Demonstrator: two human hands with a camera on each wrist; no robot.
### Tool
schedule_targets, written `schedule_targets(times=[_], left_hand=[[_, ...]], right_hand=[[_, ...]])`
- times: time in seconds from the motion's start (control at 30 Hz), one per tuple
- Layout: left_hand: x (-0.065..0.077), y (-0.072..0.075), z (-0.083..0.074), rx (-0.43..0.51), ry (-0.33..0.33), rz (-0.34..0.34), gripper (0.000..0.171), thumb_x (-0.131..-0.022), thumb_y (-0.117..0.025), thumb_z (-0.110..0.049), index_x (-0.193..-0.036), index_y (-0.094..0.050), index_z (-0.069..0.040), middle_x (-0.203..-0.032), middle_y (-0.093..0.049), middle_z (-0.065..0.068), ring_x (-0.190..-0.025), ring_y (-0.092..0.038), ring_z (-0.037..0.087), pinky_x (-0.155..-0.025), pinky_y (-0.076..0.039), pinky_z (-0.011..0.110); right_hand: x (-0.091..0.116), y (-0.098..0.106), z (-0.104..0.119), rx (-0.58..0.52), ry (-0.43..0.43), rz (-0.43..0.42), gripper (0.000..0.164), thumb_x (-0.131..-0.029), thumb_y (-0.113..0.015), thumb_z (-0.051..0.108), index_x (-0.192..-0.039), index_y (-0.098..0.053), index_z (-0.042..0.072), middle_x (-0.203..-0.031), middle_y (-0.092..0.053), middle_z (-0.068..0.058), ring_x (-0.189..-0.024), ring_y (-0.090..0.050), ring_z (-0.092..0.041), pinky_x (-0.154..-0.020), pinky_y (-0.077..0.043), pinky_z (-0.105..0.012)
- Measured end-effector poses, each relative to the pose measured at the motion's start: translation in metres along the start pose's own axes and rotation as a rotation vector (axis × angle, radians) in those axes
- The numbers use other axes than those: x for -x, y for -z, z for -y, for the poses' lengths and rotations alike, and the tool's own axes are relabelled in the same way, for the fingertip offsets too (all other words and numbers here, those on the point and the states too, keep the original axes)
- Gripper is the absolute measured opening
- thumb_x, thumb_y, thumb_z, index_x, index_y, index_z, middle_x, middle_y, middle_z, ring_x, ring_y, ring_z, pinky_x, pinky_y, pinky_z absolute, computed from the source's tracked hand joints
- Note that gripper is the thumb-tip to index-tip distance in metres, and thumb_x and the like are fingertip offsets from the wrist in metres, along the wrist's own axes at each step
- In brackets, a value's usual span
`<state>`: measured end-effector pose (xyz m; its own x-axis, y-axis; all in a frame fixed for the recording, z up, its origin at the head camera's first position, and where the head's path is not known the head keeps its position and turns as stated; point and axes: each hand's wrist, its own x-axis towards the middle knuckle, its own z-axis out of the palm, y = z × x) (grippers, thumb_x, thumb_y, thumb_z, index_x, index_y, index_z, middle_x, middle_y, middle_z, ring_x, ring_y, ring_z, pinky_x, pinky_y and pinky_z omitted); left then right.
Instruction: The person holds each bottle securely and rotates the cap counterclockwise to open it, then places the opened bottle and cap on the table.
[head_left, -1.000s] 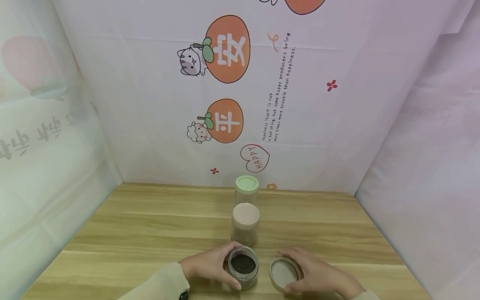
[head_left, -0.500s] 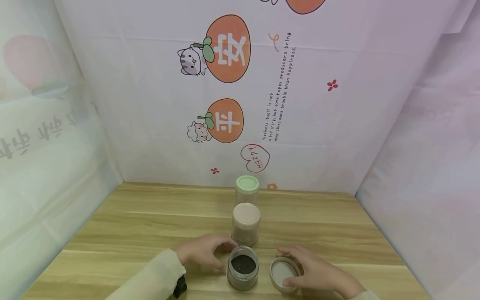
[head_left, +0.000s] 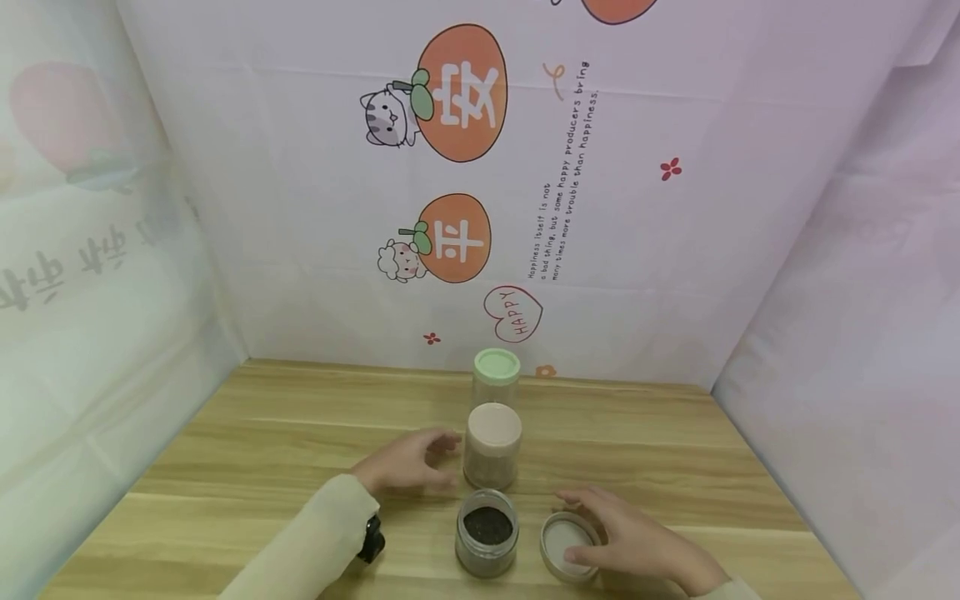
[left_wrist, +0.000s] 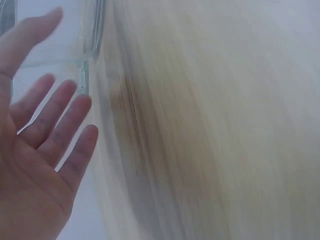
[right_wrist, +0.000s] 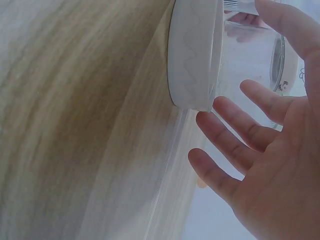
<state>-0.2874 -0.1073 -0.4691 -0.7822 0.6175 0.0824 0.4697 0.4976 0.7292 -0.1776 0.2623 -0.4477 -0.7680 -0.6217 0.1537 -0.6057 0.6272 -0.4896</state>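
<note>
My left hand (head_left: pixel 411 461) reaches beside the jar with a pale pink lid (head_left: pixel 492 467), its fingers apart from the glass in the head view. In the left wrist view the hand (left_wrist: pixel 42 160) has its fingers spread, with nothing between them. An uncapped glass jar (head_left: pixel 486 557) holding dark granular contents stands in front of the pink-lidded one. Right of it, a pale round lid (head_left: pixel 561 546) lies with its hollow side up. My right hand (head_left: pixel 637 540) hovers around that lid, thumb over its rim; the right wrist view shows the fingers loosely extended near the lid (right_wrist: pixel 195 55).
Behind the pink-lidded jar stands another jar with a light green lid (head_left: pixel 496 387), roughly in line with the others. A wooden tabletop (head_left: pixel 645 442) carries everything. White printed cloth (head_left: pixel 337 208) encloses the back and both sides.
My left hand has let go of the uncapped jar and moved away from the body to beside the pink-lidded jar. My right hand stays by the lid, almost unmoved.
</note>
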Motion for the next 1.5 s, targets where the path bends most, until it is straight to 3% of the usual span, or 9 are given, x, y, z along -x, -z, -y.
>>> schedule_targets(times=[0.2,0.3,0.5,0.7,1.07,1.27,1.5], left_hand=[[-0.016,-0.006,-0.005,0.154,0.012,-0.034,0.089,-0.079,-0.086,-0.040,-0.150,-0.041,-0.014,-0.148,-0.048,0.004,-0.133,-0.048,0.027,-0.109,-0.040,0.047],[-0.021,-0.009,-0.011,0.222,0.013,-0.031,0.092,-0.079,-0.087,-0.038,-0.152,-0.037,-0.011,-0.150,-0.045,0.007,-0.136,-0.044,0.031,-0.110,-0.037,0.052],[-0.030,-0.016,-0.019,0.290,0.035,-0.028,0.099,-0.079,-0.088,-0.033,-0.155,-0.029,-0.010,-0.149,-0.044,0.008,-0.137,-0.042,0.034,-0.110,-0.036,0.055],[-0.039,-0.024,-0.026,0.374,-0.047,-0.014,0.096,-0.079,-0.089,-0.024,-0.155,-0.031,-0.016,-0.142,-0.050,0.003,-0.134,-0.045,0.026,-0.113,-0.032,0.052],[-0.045,-0.031,-0.024,0.441,-0.026,-0.036,0.096,-0.080,-0.088,-0.018,-0.155,-0.030,-0.017,-0.143,-0.050,0.005,-0.132,-0.047,0.023,-0.113,-0.033,0.048],[-0.044,-0.032,-0.023,0.448,-0.009,-0.032,0.097,-0.079,-0.088,-0.019,-0.156,-0.029,-0.016,-0.143,-0.050,0.006,-0.132,-0.047,0.025,-0.113,-0.033,0.050],[-0.044,-0.033,-0.019,0.463,0.018,-0.029,0.097,-0.079,-0.088,-0.022,-0.156,-0.029,-0.018,-0.142,-0.050,0.003,-0.132,-0.046,0.024,-0.113,-0.033,0.050]], right_hand=[[-0.001,-0.001,0.000,0.001,0.005,-0.006,0.070,-0.091,-0.071,0.049,-0.142,-0.052,0.006,-0.132,-0.059,-0.004,-0.115,-0.058,-0.022,-0.096,-0.049,-0.049],[-0.001,0.000,0.001,-0.002,0.006,-0.008,0.069,-0.092,-0.070,0.048,-0.142,-0.052,0.005,-0.132,-0.059,-0.005,-0.114,-0.058,-0.023,-0.095,-0.050,-0.049],[-0.003,0.002,0.003,-0.031,0.001,0.001,0.066,-0.095,-0.069,0.043,-0.143,-0.049,0.002,-0.137,-0.056,-0.008,-0.114,-0.058,-0.029,-0.093,-0.052,-0.047],[-0.011,0.005,0.001,-0.077,0.003,-0.014,0.061,-0.097,-0.067,0.036,-0.143,-0.048,0.001,-0.139,-0.053,-0.012,-0.114,-0.057,-0.037,-0.087,-0.055,-0.044],[-0.027,0.014,0.005,-0.096,-0.052,-0.042,0.057,-0.099,-0.062,0.043,-0.142,-0.050,0.007,-0.141,-0.053,-0.011,-0.121,-0.054,-0.034,-0.090,-0.051,-0.057],[-0.045,0.018,0.006,-0.090,-0.033,-0.119,0.055,-0.099,-0.065,0.035,-0.142,-0.049,0.005,-0.138,-0.054,-0.013,-0.119,-0.055,-0.037,-0.086,-0.055,-0.052],[-0.076,0.020,0.011,0.054,0.034,-0.298,0.050,-0.093,-0.074,0.021,-0.136,-0.056,0.004,-0.131,-0.060,-0.012,-0.115,-0.058,-0.033,-0.092,-0.052,-0.053]])
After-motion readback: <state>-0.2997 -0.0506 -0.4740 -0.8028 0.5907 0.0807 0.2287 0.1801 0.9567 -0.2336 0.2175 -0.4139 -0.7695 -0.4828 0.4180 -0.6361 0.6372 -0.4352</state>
